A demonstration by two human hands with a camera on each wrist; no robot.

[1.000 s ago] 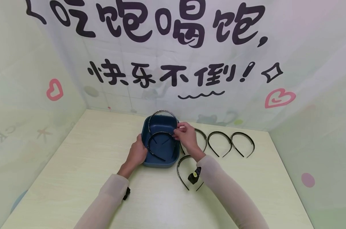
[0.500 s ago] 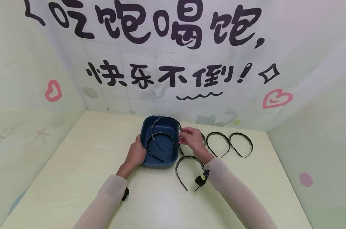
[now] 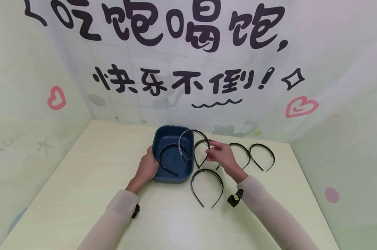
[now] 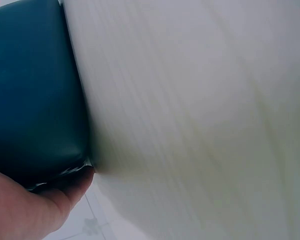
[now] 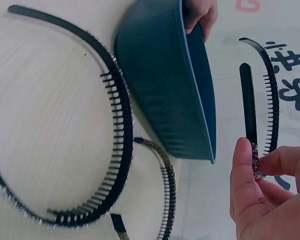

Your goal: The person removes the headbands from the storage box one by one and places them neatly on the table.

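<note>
My left hand (image 3: 147, 167) grips the left side of a dark blue plastic bin (image 3: 173, 180); in the right wrist view its fingers (image 5: 202, 15) bend over the rim. Between thumb and fingers, my right hand (image 3: 223, 158) pinches a black toothed headband (image 3: 193, 131) with a glittery band. This headband is raised above the bin's right edge, and in the right wrist view its ends (image 5: 248, 100) point up. Inside the bin lies another dark headband (image 3: 160, 157). Just right of the bin, a further headband (image 3: 198, 143) is partly hidden behind the held one.
A toothed headband (image 3: 207, 170) lies on the pale wooden table (image 3: 172, 218) in front of my right hand. Two more, a middle headband (image 3: 238, 144) and a far right headband (image 3: 263, 145), lie near the printed back wall (image 3: 163, 111).
My right hand has moved to the right, carrying the headband from over the bin's middle to its right edge. The left hand and the bin stay in place.
</note>
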